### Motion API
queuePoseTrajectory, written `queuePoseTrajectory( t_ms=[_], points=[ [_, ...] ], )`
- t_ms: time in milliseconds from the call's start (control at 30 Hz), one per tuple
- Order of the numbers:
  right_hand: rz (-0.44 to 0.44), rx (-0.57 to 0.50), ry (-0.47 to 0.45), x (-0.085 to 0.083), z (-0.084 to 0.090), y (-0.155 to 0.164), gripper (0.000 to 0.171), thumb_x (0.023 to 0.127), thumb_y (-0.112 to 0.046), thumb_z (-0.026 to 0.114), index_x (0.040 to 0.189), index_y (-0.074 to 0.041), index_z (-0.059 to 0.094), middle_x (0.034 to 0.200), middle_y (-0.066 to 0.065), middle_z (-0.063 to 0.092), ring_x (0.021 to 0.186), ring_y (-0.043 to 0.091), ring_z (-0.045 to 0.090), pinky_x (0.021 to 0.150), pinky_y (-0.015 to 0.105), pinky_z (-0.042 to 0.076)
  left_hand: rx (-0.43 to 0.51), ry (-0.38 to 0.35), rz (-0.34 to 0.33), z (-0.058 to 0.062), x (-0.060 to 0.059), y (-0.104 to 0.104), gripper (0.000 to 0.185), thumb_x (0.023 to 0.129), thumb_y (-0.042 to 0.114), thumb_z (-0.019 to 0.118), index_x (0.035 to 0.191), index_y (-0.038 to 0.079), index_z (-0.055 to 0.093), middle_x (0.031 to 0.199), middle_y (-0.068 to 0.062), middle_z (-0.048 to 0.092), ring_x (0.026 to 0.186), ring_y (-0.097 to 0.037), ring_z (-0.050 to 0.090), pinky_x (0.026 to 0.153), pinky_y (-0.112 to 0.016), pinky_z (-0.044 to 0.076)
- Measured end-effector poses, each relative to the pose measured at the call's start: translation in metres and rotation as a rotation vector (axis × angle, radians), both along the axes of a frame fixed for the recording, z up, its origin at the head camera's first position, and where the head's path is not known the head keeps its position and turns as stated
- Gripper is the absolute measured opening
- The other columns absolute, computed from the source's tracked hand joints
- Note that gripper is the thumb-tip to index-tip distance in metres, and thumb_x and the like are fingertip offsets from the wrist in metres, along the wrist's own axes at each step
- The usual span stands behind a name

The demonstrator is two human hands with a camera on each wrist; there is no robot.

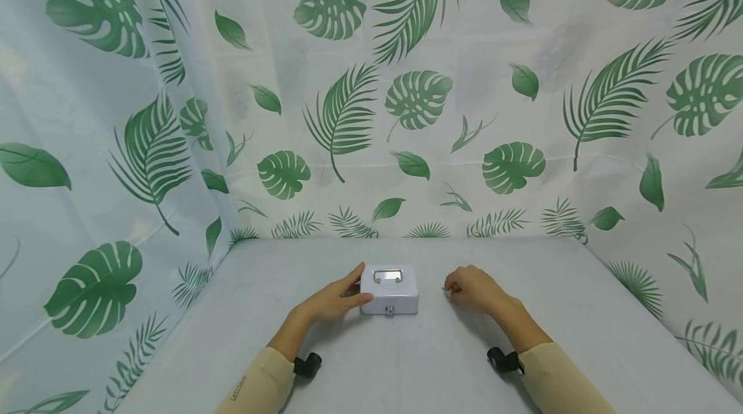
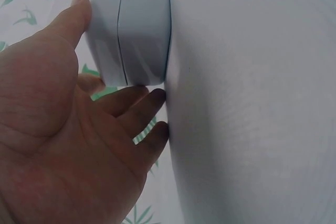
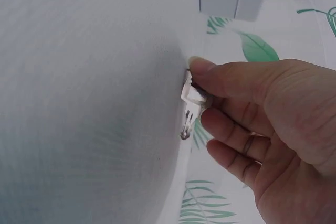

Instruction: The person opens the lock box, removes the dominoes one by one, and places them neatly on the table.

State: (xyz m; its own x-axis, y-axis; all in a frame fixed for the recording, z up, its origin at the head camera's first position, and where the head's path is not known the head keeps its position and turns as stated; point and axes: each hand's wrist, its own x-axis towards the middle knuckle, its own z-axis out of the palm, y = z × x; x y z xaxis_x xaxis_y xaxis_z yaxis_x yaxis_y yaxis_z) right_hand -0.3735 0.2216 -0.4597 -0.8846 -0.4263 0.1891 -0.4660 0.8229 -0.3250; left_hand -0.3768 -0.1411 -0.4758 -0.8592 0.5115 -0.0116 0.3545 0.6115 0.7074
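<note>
Head view: small white box [image 1: 389,290] sits at centre of the frame on a pale grey worktop [image 1: 406,369]. Box is metal-looking, smooth painted finish, rounded corners, rectangular. Recessed silver handle [image 1: 387,276] lies flat in the lid; round lock [image 1: 390,309] is set in the front wall facing the person. Lid closed; a seam runs between lid and base, plain in the left wrist view.

Left hand [image 1: 335,300]: released, fingers straight, lying against the box's left side, thumb at the near corner. Left wrist view shows the palm open beside the box [image 2: 134,30], fingertips [image 2: 156,98] down on the worktop at the box's edge.

Right hand [image 1: 473,289]: just right of the box, not touching it. It pinches a small key [image 3: 191,100] between thumb and forefinger; remaining fingers loosely curled. Key is silvery metal with a flat bow and short notched blade, its tip pointing down at the worktop. In the head view only a thin sliver of it shows at the fingertips.

Worktop surface matte, faintly textured. Backdrop [image 1: 418,98] on three sides: white sheet printed with green palm and monstera leaves, creased. Cream sleeves [image 1: 557,382] on both forearms, a black strap at each wrist.
</note>
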Motion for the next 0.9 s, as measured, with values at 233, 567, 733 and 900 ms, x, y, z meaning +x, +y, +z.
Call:
queuePoseTrajectory(
  t_ms=[233,567,733,900],
  points=[
    [0.033,-0.044,-0.004,-0.0030,-0.0024,0.0028,0.012,0.081,0.000,0.083,0.088,-0.009,0.079,0.083,-0.002,0.075,0.073,0.006,0.061,0.067,0.028,0.054,-0.005,-0.006,0.000,0.0000,-0.0005,-0.0005,0.091,0.099,0.065,0.056,0.169,0.025,0.013,0.168,-0.009,0.036,0.156,-0.032,0.034,0.125,-0.058,0.027],
    [0.089,-0.103,-0.024,-0.0027,0.0002,0.0015,0.013,0.085,0.003,0.076,0.091,-0.008,0.078,0.080,-0.006,0.070,0.072,0.007,0.056,0.065,0.025,0.050,-0.004,-0.006,0.006,0.0009,-0.0003,-0.0010,0.091,0.099,0.067,0.056,0.169,0.026,0.013,0.170,-0.006,0.034,0.158,-0.029,0.031,0.126,-0.058,0.026],
    [0.083,-0.137,-0.020,-0.0032,0.0030,0.0007,0.012,0.089,0.001,0.073,0.095,-0.007,0.078,0.079,-0.007,0.067,0.071,0.008,0.053,0.062,0.024,0.046,-0.007,-0.008,0.009,0.0022,0.0004,-0.0003,0.091,0.098,0.066,0.056,0.169,0.027,0.014,0.170,-0.005,0.033,0.158,-0.029,0.030,0.126,-0.057,0.026],
    [0.072,-0.176,-0.008,-0.0031,0.0051,-0.0008,0.007,0.092,-0.005,0.076,0.098,-0.007,0.078,0.079,-0.008,0.066,0.071,0.007,0.052,0.061,0.023,0.046,-0.007,-0.009,0.014,0.0021,0.0001,-0.0001,0.091,0.098,0.066,0.057,0.169,0.027,0.014,0.169,-0.006,0.035,0.158,-0.029,0.031,0.126,-0.057,0.026]
  ],
)
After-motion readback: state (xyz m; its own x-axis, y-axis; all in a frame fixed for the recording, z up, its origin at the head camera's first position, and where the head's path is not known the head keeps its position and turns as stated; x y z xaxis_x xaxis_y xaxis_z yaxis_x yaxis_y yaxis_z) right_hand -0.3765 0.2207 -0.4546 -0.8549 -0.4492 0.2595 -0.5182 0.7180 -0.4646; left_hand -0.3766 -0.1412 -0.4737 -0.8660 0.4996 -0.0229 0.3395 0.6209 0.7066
